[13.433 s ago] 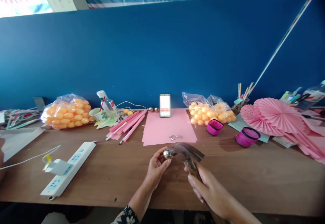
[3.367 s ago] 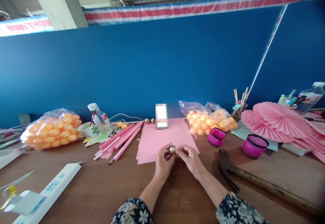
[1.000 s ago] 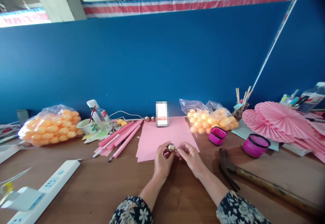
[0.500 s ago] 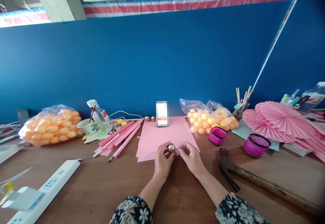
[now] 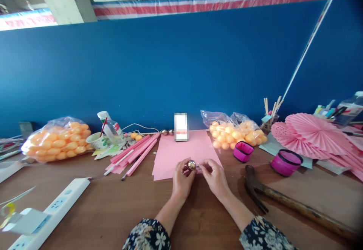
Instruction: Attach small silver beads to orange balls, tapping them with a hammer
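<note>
Between thumb and fingers, my left hand (image 5: 181, 180) grips a shiny metal ball (image 5: 192, 165). My right hand (image 5: 213, 174) is pinched at the ball's right side, on a small shiny piece (image 5: 197, 165) whose kind is too small to make out. Both hands are held over the near edge of the pink paper sheets (image 5: 184, 148), which lie on the brown table. Two more metal balls (image 5: 168, 132) rest at the back edge of the paper, left of a phone (image 5: 181, 127) with a blurred screen.
Bags of orange balls stand left (image 5: 58, 140) and right (image 5: 235, 134). Pink paper strips (image 5: 136, 153) lie left of the sheets. A hammer (image 5: 297, 204), magenta bands (image 5: 286, 163) and pink paper fans (image 5: 309, 134) are on the right. A power strip (image 5: 56, 204) lies front left.
My right hand has shifted very slightly to the right at the ball's side. My left hand and the ball stay in place.
</note>
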Demonstrator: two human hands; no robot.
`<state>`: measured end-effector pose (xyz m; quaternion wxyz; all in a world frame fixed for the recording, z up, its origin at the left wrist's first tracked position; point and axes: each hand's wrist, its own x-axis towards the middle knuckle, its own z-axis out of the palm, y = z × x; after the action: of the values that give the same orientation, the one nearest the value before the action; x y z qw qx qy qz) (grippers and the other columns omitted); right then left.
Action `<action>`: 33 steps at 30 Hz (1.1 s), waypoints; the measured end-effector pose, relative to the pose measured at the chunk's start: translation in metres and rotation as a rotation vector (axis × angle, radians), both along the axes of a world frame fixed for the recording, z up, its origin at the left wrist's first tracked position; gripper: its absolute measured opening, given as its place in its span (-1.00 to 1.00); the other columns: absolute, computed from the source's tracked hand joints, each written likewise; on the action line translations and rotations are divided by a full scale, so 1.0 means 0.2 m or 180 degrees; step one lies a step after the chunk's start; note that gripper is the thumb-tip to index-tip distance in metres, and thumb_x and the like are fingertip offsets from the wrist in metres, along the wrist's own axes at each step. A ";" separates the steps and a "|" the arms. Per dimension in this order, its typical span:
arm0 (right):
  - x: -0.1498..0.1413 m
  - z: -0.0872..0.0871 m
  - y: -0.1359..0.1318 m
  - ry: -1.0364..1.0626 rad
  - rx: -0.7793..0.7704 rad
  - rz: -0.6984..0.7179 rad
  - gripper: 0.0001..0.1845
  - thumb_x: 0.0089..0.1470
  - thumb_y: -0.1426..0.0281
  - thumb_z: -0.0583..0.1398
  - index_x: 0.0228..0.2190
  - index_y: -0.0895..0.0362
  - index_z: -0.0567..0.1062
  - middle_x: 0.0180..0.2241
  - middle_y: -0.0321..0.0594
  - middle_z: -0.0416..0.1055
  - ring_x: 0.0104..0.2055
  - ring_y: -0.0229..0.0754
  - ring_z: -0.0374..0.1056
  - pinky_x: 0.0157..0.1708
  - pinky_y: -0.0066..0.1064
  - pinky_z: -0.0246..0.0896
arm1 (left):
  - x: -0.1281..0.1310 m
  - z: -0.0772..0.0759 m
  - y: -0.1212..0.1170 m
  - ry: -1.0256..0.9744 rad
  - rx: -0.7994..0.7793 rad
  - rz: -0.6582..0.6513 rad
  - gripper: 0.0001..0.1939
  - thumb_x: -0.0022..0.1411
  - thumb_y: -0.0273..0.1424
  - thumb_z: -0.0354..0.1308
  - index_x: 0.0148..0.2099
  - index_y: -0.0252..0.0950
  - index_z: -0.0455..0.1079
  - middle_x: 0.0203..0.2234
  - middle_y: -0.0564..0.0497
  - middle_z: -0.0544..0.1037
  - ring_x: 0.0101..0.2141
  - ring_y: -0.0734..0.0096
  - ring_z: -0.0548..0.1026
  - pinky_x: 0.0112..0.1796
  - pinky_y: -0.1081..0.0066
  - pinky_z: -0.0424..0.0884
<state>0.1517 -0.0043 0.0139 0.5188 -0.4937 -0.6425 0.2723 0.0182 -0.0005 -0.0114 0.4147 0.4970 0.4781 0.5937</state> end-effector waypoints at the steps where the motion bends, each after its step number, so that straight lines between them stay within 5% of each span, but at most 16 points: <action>1: 0.00 0.00 0.00 -0.0012 0.0006 0.0009 -0.84 0.00 0.29 0.12 -0.46 0.11 0.43 -0.43 -0.18 0.42 -0.41 -0.15 0.33 -0.34 -0.36 0.24 | 0.00 0.00 0.00 0.0006 -0.0005 -0.0006 -0.57 -0.10 -0.54 0.19 -0.09 -0.26 0.34 -0.20 -0.09 0.40 -0.24 0.37 0.45 -0.23 0.34 0.43; 19: 0.00 -0.02 0.00 0.0437 -0.0147 0.0165 -0.82 0.11 0.29 0.01 -0.39 0.10 0.35 -0.39 -0.21 0.41 -0.34 -0.19 0.38 -0.36 -0.42 0.33 | 0.00 -0.01 0.00 0.0023 -0.0033 -0.0045 -0.57 -0.08 -0.52 0.19 -0.08 -0.28 0.32 -0.20 -0.09 0.40 -0.25 0.38 0.45 -0.22 0.35 0.43; 26: 0.01 -0.02 0.01 -0.0116 0.0264 -0.0205 -0.84 0.07 0.33 0.05 -0.42 0.13 0.37 -0.38 -0.19 0.38 -0.35 -0.20 0.32 -0.35 -0.41 0.23 | 0.00 -0.01 0.00 0.0038 -0.0048 -0.0062 -0.56 -0.07 -0.53 0.19 -0.07 -0.29 0.31 -0.19 -0.10 0.40 -0.25 0.39 0.45 -0.21 0.34 0.43; 33: 0.00 -0.01 0.00 -0.0161 0.0162 -0.0121 -0.84 0.09 0.36 0.03 -0.43 0.13 0.37 -0.41 -0.23 0.39 -0.37 -0.22 0.31 -0.35 -0.44 0.19 | 0.00 -0.02 0.01 -0.0039 -0.0070 -0.0054 -0.56 -0.08 -0.52 0.20 -0.07 -0.29 0.31 -0.19 -0.10 0.41 -0.24 0.39 0.45 -0.20 0.35 0.42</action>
<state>0.1521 -0.0037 0.0112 0.5200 -0.4992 -0.6527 0.2334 0.0188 0.0011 -0.0154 0.4281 0.4928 0.4778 0.5879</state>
